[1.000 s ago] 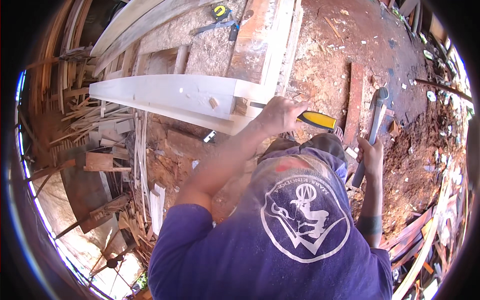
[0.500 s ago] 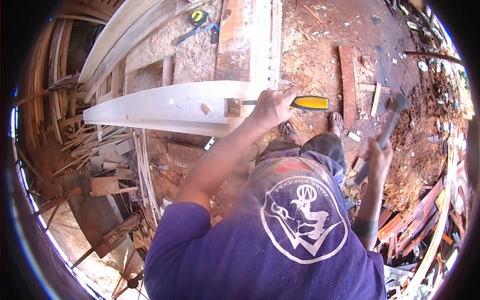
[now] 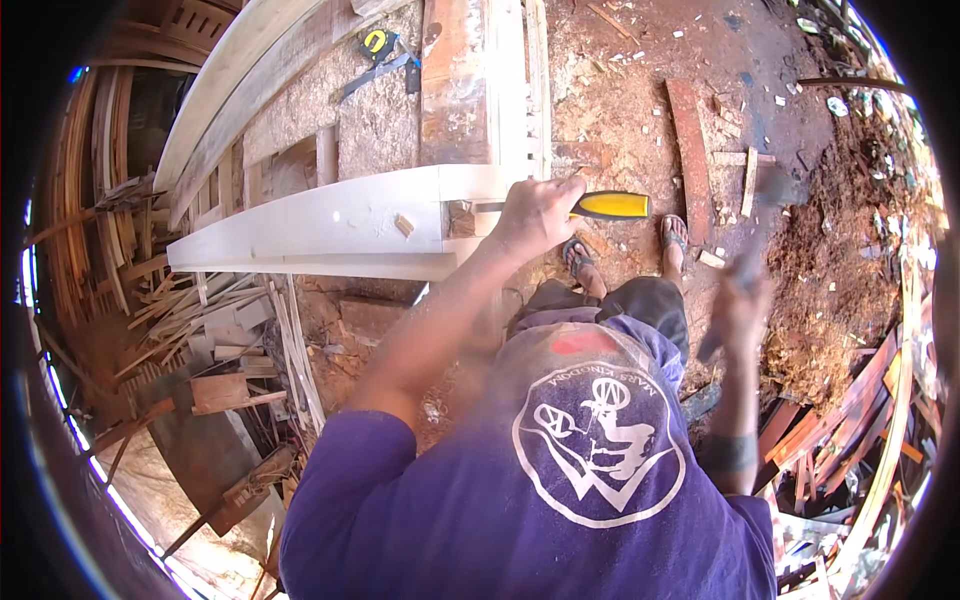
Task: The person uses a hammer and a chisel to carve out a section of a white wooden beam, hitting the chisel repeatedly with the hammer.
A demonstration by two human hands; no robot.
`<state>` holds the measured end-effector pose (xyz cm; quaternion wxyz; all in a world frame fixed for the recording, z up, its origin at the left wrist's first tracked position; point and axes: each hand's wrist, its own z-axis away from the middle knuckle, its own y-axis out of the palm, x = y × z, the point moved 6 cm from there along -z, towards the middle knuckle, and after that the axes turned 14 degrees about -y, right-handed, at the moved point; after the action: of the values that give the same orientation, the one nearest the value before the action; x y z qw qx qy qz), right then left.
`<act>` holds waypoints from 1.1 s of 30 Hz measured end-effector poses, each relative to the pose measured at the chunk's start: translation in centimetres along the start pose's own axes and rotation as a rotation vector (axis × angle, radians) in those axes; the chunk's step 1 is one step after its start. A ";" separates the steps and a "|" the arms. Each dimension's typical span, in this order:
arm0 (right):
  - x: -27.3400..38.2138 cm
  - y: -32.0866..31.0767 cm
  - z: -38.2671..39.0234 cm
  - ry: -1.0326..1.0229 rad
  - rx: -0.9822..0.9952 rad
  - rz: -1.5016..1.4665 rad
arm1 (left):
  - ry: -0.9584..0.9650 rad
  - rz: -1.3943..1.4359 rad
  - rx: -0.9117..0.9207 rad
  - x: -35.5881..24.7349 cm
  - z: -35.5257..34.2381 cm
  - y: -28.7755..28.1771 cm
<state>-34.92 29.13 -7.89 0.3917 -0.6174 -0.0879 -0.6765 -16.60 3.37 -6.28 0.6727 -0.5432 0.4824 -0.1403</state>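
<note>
The chisel (image 3: 590,206) has a yellow handle w/ a black end and lies about level, its handle pointing right and its blade end going left into a notch cut at the right end of the pale wooden beam (image 3: 330,225). The left hand (image 3: 535,215) is closed around the chisel near the front of the handle, fingers wrapped over it. The beam is long and light-coloured, it runs from the notch to the left side of the scene, and a small wood chip (image 3: 404,225) lies on its top face, just left of the notch.

On the right, the right hand (image 3: 738,308) is closed on the handle of a hammer (image 3: 750,245). The hammer is raised and blurred, its head is up near the far right, well apart from the chisel.

Between the two hands, lower in the view, the person's two feet in sandals (image 3: 625,250) stand on the reddish ground covered w/ sawdust and chips. Person wears a purple shirt (image 3: 540,480) w/ a round white print.

Far behind the beam, a yellow tape measure (image 3: 376,42) lies on a rough worktop (image 3: 375,125). At left, a pile of thin wood strips and offcuts (image 3: 215,320) lies below the beam. At right, more scrap planks (image 3: 830,440) lie near the ground edge.
</note>
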 end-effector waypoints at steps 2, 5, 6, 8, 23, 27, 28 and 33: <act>0.3 -6.0 -1.4 -0.093 -0.306 -0.110 | -0.010 -0.009 0.008 0.0 0.4 -0.1; 0.1 -5.3 -0.6 -0.271 -0.463 -0.399 | 0.003 0.014 -0.023 -0.3 0.4 -0.3; 1.0 -1.6 1.8 -0.303 -0.429 -0.117 | 0.011 0.015 -0.019 -0.6 0.1 -0.2; -1.7 6.0 4.5 -0.391 0.208 0.117 | 0.004 0.027 -0.006 -0.8 -0.4 0.1; -3.0 -8.7 -0.7 -0.139 -0.478 -0.436 | -0.364 0.328 -0.362 4.4 1.6 -10.0; -2.8 -5.3 1.0 -0.072 -0.372 -0.333 | -0.466 0.637 -0.690 4.3 2.0 -21.5; -3.0 -4.4 1.2 -0.034 -0.338 -0.372 | -0.460 0.631 -0.692 4.1 1.8 -21.3; -2.9 -0.1 2.3 0.062 -0.223 -0.436 | -0.161 0.484 -0.129 0.7 2.2 -7.5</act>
<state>-33.44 31.85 -9.99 0.1683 -0.6021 -0.1316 -0.7693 -11.95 1.41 -0.28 0.6869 -0.4633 0.5511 0.0993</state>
